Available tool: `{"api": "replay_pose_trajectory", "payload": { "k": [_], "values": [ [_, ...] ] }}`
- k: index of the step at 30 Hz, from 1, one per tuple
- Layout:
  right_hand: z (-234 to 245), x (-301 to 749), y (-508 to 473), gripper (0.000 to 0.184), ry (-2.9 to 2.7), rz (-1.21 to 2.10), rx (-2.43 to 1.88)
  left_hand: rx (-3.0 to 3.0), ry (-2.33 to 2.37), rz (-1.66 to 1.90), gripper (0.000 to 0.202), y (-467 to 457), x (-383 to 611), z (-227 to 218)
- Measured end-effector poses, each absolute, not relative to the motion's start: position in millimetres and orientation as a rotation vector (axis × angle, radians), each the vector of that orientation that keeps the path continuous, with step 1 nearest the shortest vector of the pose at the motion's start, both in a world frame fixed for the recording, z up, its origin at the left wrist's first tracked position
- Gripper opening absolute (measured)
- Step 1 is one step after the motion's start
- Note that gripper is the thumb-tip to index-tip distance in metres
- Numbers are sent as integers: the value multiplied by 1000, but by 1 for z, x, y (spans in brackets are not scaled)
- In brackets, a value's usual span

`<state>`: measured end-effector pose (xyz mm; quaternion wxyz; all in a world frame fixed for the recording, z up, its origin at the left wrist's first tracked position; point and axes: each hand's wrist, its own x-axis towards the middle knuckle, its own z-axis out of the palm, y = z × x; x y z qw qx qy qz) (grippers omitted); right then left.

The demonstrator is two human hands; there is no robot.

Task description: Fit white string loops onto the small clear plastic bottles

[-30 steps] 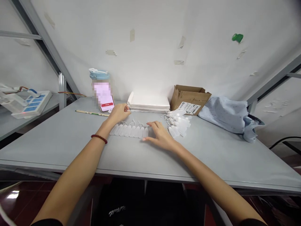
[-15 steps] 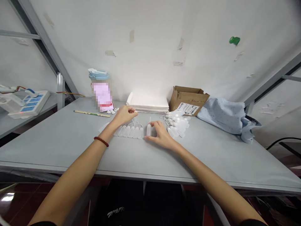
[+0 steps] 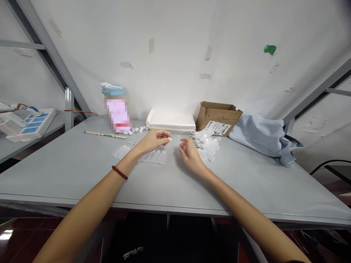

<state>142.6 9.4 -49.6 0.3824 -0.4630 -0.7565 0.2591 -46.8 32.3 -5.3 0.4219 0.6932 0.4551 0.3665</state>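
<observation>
My left hand [image 3: 157, 141] pinches a small white piece [image 3: 170, 139] between thumb and fingertips, above the table. Close by on its right, my right hand [image 3: 191, 156] has its fingers curled together at the tips. A thin white cord end [image 3: 178, 137] shows just beyond those fingertips; the rest of what they hold is hidden. Below my left hand lies a row of translucent white round-ended pieces [image 3: 153, 157] with thin cords, partly covered by my wrist. Beside my right hand is a loose pile of similar corded pieces [image 3: 210, 146].
Small white bits [image 3: 137, 130] lie near a phone [image 3: 118, 113] propped against a blue-lidded cup [image 3: 113, 90]. A flat stick [image 3: 105, 135] is at left. Along the wall stand a white stack [image 3: 171, 122], a cardboard box [image 3: 219, 115] and light-blue cloth [image 3: 257, 135].
My left hand has moved right, bringing the small white piece towards my right hand. My right hand has shifted slightly right and turned, and the translucent piece in it is now mostly out of sight.
</observation>
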Motion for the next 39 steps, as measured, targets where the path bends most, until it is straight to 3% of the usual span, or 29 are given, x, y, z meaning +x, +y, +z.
{"api": "replay_pose_trajectory", "payload": {
  "k": [9, 22, 36, 39],
  "values": [
    [-65, 141, 13, 44, -1963, 531, -1234, 1853, 991, 673, 17, 24, -39, -5],
    [-58, 140, 2, 46, -2239, 451, -1394, 1798, 914, 667, 18, 25, -41, -4],
    [-40, 157, -3, 50, -2353, 644, -1062, 1779, 944, 595, 20, 22, -41, 0],
    [-43, 157, 0, 59, -2301, 609, -1011, 1777, 921, 588, 22, 23, -41, -2]
  ]
}}
